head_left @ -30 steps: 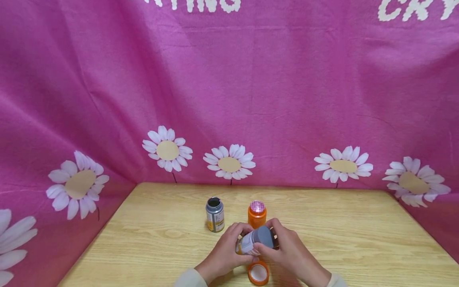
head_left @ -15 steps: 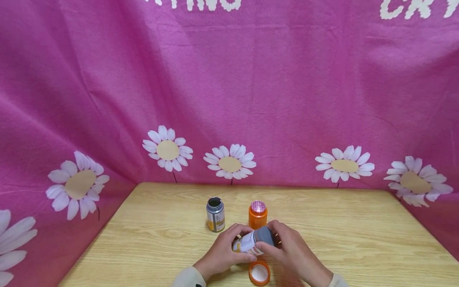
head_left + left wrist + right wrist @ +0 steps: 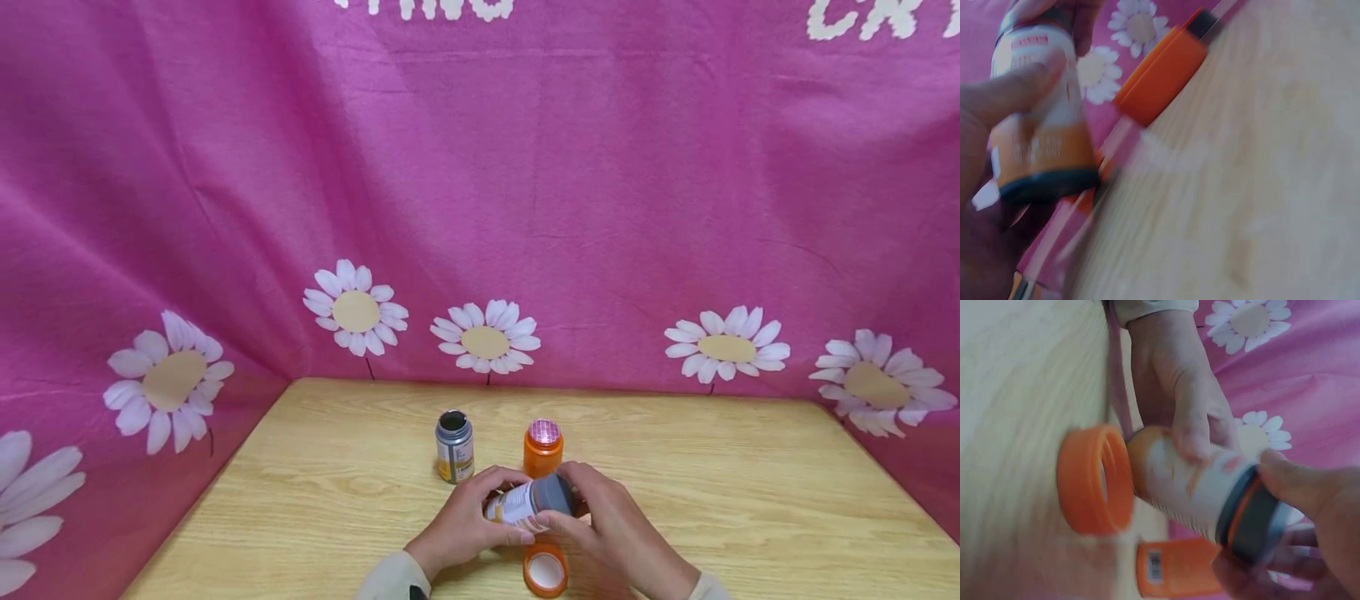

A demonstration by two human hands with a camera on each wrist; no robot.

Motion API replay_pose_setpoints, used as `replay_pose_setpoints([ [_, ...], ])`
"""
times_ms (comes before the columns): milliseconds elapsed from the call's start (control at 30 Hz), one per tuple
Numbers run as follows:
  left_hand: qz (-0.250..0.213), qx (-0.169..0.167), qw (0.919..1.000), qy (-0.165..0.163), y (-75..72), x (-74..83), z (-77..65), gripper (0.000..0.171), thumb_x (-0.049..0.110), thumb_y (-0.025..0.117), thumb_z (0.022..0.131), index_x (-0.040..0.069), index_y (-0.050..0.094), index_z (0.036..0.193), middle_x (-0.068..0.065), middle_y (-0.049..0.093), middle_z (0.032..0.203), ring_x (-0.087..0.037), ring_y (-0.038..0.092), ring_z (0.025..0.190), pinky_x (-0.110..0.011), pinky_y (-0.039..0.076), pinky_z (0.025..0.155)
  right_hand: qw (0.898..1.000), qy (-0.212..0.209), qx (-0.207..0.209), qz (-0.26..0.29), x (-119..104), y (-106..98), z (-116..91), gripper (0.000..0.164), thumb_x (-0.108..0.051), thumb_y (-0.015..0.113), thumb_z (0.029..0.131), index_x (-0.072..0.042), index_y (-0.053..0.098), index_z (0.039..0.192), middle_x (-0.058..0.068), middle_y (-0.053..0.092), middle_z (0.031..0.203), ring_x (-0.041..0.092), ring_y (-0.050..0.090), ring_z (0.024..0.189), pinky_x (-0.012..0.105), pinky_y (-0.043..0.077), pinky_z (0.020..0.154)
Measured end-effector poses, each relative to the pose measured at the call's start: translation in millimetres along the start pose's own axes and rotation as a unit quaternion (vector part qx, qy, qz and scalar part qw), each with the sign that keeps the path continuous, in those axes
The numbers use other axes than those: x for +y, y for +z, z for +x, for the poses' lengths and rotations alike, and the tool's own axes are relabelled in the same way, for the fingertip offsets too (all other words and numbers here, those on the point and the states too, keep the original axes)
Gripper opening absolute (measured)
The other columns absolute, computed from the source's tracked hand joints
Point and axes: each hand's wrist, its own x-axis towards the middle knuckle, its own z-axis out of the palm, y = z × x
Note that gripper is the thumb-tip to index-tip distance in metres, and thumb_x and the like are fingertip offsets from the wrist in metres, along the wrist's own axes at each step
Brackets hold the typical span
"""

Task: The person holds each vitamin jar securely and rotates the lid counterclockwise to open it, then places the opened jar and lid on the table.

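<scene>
My left hand [image 3: 467, 518] grips the labelled body of a grey bottle [image 3: 513, 506], thumb across the front of the label. The bottle is held tilted above the table, its dark grey cap [image 3: 553, 494] pointing right. My right hand [image 3: 621, 527] holds that cap between thumb and fingers. An orange band shows between cap and label in the right wrist view. Just below the hands an orange lid [image 3: 1080, 481] lies on the table, its white inner side up in the head view. Behind them stands an orange bottle [image 3: 542, 460] with a shiny pink seal over its mouth.
A second grey bottle [image 3: 454, 457] stands uncapped on the wooden table [image 3: 315, 500], left of the orange one. Pink cloth [image 3: 600, 183] with printed daisies hangs behind the table and along its sides.
The held bottle has turned a little, so that more of its label faces up, and it has shifted slightly left against the orange lid. Both hands keep their hold. The head view has shifted slightly.
</scene>
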Motion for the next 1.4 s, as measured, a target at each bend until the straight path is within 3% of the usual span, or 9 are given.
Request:
replay_pose_setpoints([
  [100,-0.023,-0.011,0.9995,-0.016,-1.8,-2.2,-1.5,0.052,0.038,0.075,0.069,0.035,0.054,0.117,0.013,0.056,0.111,-0.010,0.052,0.096,-0.025,0.042,0.082,0.998,-0.062,0.009,-0.016,0.8,-0.8,-0.1,0.041,-0.031,0.070,0.078,-0.014,0.053,0.111,-0.012,0.053,0.091,0.002,0.053,0.075,0.022,0.049,0.065],
  [200,-0.059,-0.021,0.9979,-0.020,-1.6,-4.5,-3.2,0.051,0.032,0.075,0.072,0.032,0.053,0.118,0.010,0.055,0.114,-0.013,0.051,0.097,-0.025,0.041,0.082,0.997,-0.077,0.000,-0.015,0.0,-2.7,-0.3,0.044,-0.026,0.072,0.076,-0.015,0.051,0.114,-0.012,0.053,0.095,0.001,0.054,0.079,0.022,0.049,0.068],
  [300,-0.098,-0.029,0.9945,-0.022,0.6,-6.5,-3.5,0.051,0.026,0.074,0.073,0.028,0.053,0.120,0.006,0.054,0.116,-0.018,0.050,0.100,-0.027,0.039,0.084,0.999,-0.052,-0.014,-0.002,-1.0,-5.0,-0.8,0.047,-0.024,0.073,0.075,-0.016,0.051,0.115,-0.012,0.053,0.098,0.003,0.054,0.082,0.023,0.049,0.070],
  [400,-0.124,-0.028,0.9914,-0.034,2.6,-6.9,-3.6,0.051,0.025,0.074,0.074,0.028,0.053,0.120,0.005,0.054,0.117,-0.019,0.050,0.100,-0.028,0.039,0.084,1.000,-0.006,-0.022,0.009,-2.4,-6.2,-1.4,0.049,-0.032,0.072,0.075,-0.017,0.051,0.117,-0.012,0.054,0.099,0.005,0.055,0.083,0.025,0.049,0.070],
  [600,-0.136,-0.023,0.9888,-0.057,4.5,-5.7,-2.3,0.047,0.027,0.074,0.074,0.031,0.054,0.116,0.006,0.057,0.113,-0.016,0.053,0.097,-0.028,0.041,0.082,0.995,0.098,-0.001,0.020,-5.7,-7.8,0.3,0.051,-0.048,0.065,0.077,-0.014,0.054,0.114,-0.010,0.054,0.085,0.007,0.056,0.072,0.023,0.047,0.061],
  [733,-0.140,-0.029,0.9882,-0.055,5.2,-6.3,-1.2,0.046,0.028,0.074,0.073,0.030,0.055,0.115,0.005,0.058,0.112,-0.017,0.053,0.097,-0.028,0.042,0.082,0.991,0.134,0.016,-0.006,-5.5,-9.2,1.6,0.045,-0.050,0.064,0.077,-0.014,0.059,0.104,-0.009,0.052,0.075,0.005,0.052,0.062,0.021,0.043,0.056],
  [967,-0.139,-0.036,0.9877,-0.062,4.6,-7.4,-1.2,0.047,0.030,0.074,0.073,0.032,0.055,0.116,0.006,0.056,0.113,-0.017,0.052,0.098,-0.030,0.041,0.083,0.987,0.160,0.018,-0.024,-5.2,-9.5,1.9,0.041,-0.053,0.062,0.077,-0.016,0.062,0.094,-0.010,0.053,0.073,0.006,0.050,0.060,0.021,0.042,0.056],
  [1400,-0.127,-0.040,0.9888,-0.066,2.3,-1.8,-3.0,0.047,0.030,0.074,0.074,0.032,0.055,0.117,0.006,0.057,0.112,-0.015,0.052,0.096,-0.029,0.040,0.082,0.991,0.133,0.003,-0.013,-5.9,-9.4,1.1,0.037,-0.051,0.064,0.076,-0.018,0.062,0.093,-0.011,0.055,0.073,0.003,0.051,0.060,0.020,0.042,0.056],
])
